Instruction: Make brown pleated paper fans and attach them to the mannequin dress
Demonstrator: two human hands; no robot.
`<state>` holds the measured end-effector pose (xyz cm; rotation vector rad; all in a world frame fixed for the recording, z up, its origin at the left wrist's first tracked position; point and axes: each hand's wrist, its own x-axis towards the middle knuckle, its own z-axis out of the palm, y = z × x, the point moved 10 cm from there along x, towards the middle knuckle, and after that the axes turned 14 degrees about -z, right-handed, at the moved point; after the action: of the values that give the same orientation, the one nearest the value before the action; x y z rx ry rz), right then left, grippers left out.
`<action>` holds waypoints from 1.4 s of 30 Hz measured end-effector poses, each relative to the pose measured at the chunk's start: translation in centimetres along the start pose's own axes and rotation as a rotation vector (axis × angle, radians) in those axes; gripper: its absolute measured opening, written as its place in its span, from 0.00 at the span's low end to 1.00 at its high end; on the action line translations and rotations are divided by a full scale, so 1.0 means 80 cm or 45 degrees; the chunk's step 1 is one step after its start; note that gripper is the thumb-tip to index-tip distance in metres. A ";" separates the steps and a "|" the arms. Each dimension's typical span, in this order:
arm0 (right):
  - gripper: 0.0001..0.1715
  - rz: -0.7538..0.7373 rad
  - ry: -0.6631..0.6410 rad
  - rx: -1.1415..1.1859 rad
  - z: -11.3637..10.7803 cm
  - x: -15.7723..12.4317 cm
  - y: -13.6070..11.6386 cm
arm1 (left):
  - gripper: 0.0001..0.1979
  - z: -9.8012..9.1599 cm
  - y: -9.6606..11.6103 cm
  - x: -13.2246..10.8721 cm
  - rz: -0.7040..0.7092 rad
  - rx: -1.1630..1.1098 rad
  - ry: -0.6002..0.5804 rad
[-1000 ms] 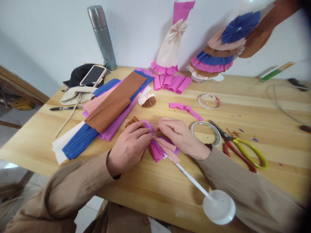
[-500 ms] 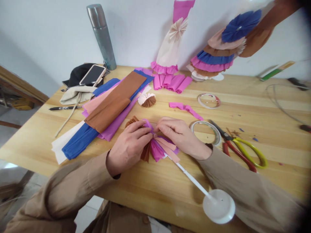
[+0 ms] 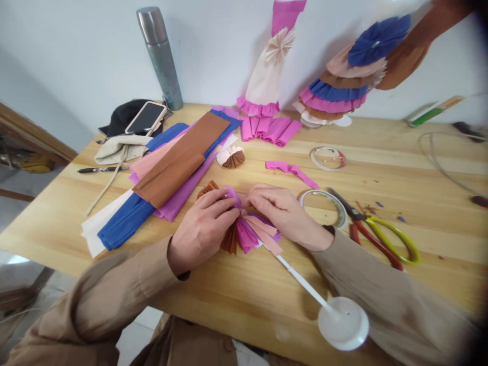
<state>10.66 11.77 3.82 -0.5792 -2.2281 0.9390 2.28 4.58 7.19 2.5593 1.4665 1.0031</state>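
A: A pale wall [image 3: 221, 40] stands behind the wooden desk [image 3: 213, 305]. Where are the person's hands?

B: Near the desk's front edge. The left hand [image 3: 204, 226] is closed over brown pleated paper [image 3: 230, 240], which pokes out on both sides of its grip. The right hand [image 3: 280, 211] has bent fingers just beside the left grip; whether they pinch anything is hidden.

A: And the rest of the piece?

B: Gathered magenta paper [image 3: 247, 236] sits between the two grips, with peach strips [image 3: 263, 231] fanning from its middle. A white stick [image 3: 299, 279] runs out from under it to a round base [image 3: 343, 324], nearer the person than the right grip. Scissors [image 3: 364, 221] lie to the right of that grip.

A: Which step is this?

B: Probably setting the brown pleats against the magenta gather. The next move seems to call for a steady left grip and fine fingerwork from the right.

A: What differs from a second ago?

B: More brown pleats spread out below the left grip; both hands have hardly moved.
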 end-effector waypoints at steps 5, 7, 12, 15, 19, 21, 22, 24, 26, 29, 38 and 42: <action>0.25 0.002 0.003 0.008 0.000 -0.001 0.002 | 0.11 -0.002 0.003 0.000 0.026 0.008 0.011; 0.25 0.006 0.005 0.013 0.000 -0.001 0.004 | 0.11 -0.002 0.004 0.001 0.024 -0.011 0.005; 0.25 0.000 0.001 0.024 0.000 0.000 0.002 | 0.11 -0.003 0.006 0.003 0.015 -0.002 -0.017; 0.25 0.014 0.000 0.013 0.000 0.000 0.003 | 0.11 -0.004 0.013 0.002 0.060 0.126 -0.008; 0.25 0.009 0.012 0.006 -0.001 0.000 0.003 | 0.13 -0.003 0.021 0.000 0.097 0.283 -0.019; 0.25 0.005 0.008 -0.002 0.000 0.000 0.004 | 0.14 -0.003 0.026 -0.001 0.121 0.335 -0.030; 0.25 0.007 0.003 0.000 0.001 0.000 0.005 | 0.14 -0.002 0.028 -0.001 0.127 0.357 -0.036; 0.25 0.006 0.000 0.012 0.002 -0.001 0.005 | 0.14 -0.001 0.030 0.000 0.128 0.389 -0.049; 0.24 -0.002 0.001 0.017 0.002 -0.001 0.004 | 0.14 0.001 0.031 0.000 0.123 0.399 -0.069; 0.24 -0.031 0.003 -0.010 0.001 0.000 0.000 | 0.15 0.004 0.030 0.001 0.115 0.382 -0.089; 0.24 -0.165 -0.005 -0.120 -0.002 0.002 -0.018 | 0.15 0.013 0.025 -0.001 0.089 0.407 -0.176; 0.23 -0.243 -0.021 -0.179 -0.001 0.002 -0.027 | 0.14 0.013 0.025 -0.001 0.077 0.371 -0.194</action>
<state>10.30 10.52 5.54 -0.4128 -2.3298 0.6976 4.37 3.70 6.98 2.8176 1.6073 0.6200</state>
